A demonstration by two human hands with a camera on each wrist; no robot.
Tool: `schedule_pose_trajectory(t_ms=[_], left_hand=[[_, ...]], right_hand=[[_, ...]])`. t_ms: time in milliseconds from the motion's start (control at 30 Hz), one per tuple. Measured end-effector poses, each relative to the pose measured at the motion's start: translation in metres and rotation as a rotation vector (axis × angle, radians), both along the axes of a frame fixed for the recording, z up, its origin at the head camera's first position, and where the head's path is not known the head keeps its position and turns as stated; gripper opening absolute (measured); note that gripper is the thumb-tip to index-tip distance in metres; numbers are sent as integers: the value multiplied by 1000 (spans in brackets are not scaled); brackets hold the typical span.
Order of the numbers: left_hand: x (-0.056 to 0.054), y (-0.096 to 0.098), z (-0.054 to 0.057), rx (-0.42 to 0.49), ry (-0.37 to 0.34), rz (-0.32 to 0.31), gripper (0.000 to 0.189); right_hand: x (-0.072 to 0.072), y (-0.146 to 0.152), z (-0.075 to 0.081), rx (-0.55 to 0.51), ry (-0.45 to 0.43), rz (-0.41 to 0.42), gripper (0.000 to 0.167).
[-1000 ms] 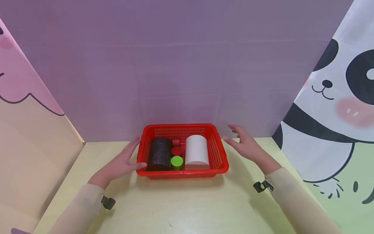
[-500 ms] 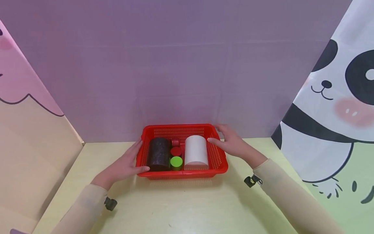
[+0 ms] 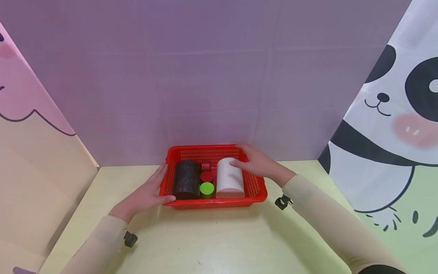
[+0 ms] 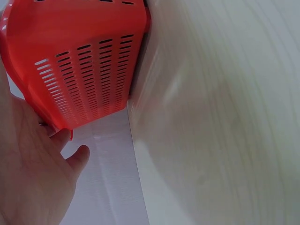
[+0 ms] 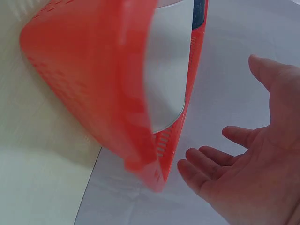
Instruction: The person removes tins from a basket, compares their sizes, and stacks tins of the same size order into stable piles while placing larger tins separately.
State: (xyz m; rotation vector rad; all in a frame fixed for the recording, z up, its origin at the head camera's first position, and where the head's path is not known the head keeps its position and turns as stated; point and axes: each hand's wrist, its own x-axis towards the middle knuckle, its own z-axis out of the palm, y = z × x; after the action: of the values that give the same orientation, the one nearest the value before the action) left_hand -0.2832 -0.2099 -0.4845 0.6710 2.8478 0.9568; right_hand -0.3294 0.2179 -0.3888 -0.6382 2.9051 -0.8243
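The red basket [image 3: 219, 203] is set on the bench [image 3: 215, 243], near the purple backdrop [image 3: 215, 76]. In the basket's right part a white rounded object [image 3: 228, 177] is held; in its left part, a dark one [image 3: 186, 178]. Between them, inside the basket, a green-topped piece [image 3: 207, 189] and two red pieces [image 3: 206, 176] are lined up. The basket's left rim is touched by the left hand [image 3: 145, 195], thumb and fingers spread apart. Above the basket's right end the right hand [image 3: 258, 163] is held, fingers apart, with nothing gripped.
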Motion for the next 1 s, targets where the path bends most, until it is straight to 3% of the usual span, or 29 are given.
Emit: schedule_pose_trajectory(t_ms=[300,667,1000], left_hand=[[1,-1,1,-14,10,11,130],[1,4,0,5,9,0,129],[0,6,-2,21,7,-11,130]], right_hand=[[-12,-17,-2,58,-86,6,98],[-19,-22,-13,16,-266,-5,106],[-20,-23,-23,51,-295,-13,111]])
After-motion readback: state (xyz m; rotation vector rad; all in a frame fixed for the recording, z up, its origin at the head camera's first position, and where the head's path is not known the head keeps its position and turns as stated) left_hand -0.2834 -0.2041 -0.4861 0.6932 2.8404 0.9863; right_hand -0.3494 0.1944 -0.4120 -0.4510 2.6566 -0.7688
